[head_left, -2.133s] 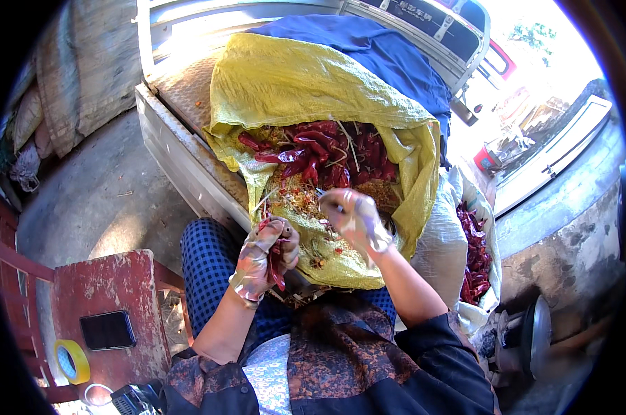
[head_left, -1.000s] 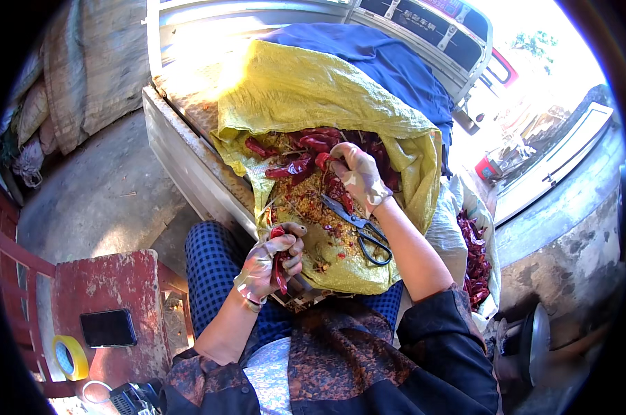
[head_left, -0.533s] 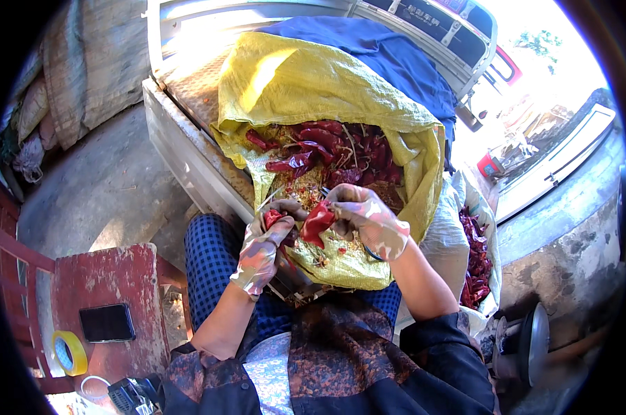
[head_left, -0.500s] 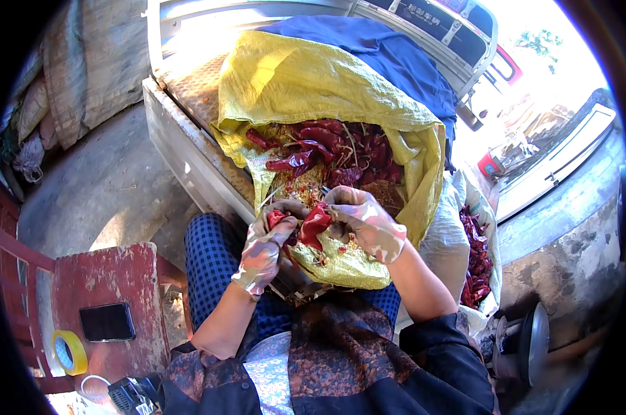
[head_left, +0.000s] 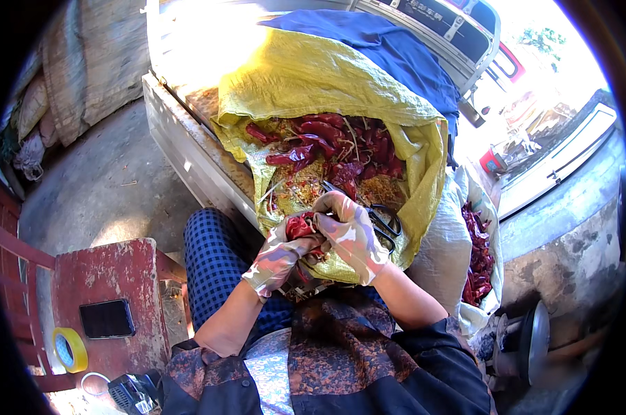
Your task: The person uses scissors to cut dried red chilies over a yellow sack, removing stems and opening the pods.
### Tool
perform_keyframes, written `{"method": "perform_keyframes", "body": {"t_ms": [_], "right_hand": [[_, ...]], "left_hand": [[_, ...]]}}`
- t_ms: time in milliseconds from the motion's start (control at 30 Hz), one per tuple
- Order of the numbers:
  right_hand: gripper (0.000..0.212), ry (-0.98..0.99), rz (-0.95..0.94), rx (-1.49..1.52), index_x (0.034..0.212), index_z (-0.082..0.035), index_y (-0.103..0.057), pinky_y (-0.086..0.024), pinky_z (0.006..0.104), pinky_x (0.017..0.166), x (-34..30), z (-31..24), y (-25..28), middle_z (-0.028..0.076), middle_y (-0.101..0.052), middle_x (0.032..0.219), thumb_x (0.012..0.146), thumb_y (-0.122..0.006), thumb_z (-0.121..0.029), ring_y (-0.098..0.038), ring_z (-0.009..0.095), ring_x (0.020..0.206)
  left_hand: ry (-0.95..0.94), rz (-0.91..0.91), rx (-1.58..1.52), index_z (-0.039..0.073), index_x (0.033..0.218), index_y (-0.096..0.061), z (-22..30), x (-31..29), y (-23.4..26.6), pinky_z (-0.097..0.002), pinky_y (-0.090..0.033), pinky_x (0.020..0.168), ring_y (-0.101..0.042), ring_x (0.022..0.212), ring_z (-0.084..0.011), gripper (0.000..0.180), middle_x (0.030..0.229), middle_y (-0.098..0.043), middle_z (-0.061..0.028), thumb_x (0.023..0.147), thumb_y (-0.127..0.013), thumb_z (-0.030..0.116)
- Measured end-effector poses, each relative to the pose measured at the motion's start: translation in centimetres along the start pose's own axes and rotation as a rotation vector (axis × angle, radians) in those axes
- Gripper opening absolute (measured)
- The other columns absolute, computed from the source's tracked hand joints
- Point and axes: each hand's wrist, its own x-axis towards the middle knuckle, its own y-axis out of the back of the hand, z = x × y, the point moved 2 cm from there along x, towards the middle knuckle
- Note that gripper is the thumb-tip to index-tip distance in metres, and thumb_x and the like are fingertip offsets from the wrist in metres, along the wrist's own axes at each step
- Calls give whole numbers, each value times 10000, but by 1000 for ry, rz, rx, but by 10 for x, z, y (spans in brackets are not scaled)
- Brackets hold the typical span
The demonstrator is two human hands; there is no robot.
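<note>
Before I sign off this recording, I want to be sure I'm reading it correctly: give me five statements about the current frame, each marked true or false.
1. The left hand and the right hand both wear patterned gloves. True.
2. The right hand grips the scissors. False: they lie in the opening of the yellow sack, partly behind that hand.
3. The left hand holds red chilli. True.
4. The phone lies on the red wooden seat. True.
5. The yellow tape roll is right of the phone. False: it is on the left.
</note>
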Motion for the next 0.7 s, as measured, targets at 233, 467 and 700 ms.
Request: {"method": "perform_keyframes", "body": {"t_ms": [233,467,700], "right_hand": [[262,432,-170,-564,1051,-76,-639,-504,358,775,-7,-31,5,144,-597,1002,789,-640,-57,-607,326,909],[238,482,-214,-716,1034,-78,-645,-519,376,740,-8,-34,9,129,-605,1018,797,-617,-84,-621,341,855],[248,536,-337,-830,984,-72,-626,-506,376,699,-14,-34,6,115,-594,952,739,-643,-102,-613,321,815]], "left_hand": [[72,-132,-301,9,1149,-566,3,-8,-1,-279,-496,848,-607,954,-154,352,1050,-633,-59,801,-609,-26],[34,-147,-146,12,1094,-602,7,-12,-2,-294,-516,810,-638,873,-175,308,972,-660,-68,788,-616,-22],[0,-135,-187,17,1093,-609,-6,-10,-4,-268,-506,797,-628,856,-148,312,957,-655,-48,783,-620,-9]]}}
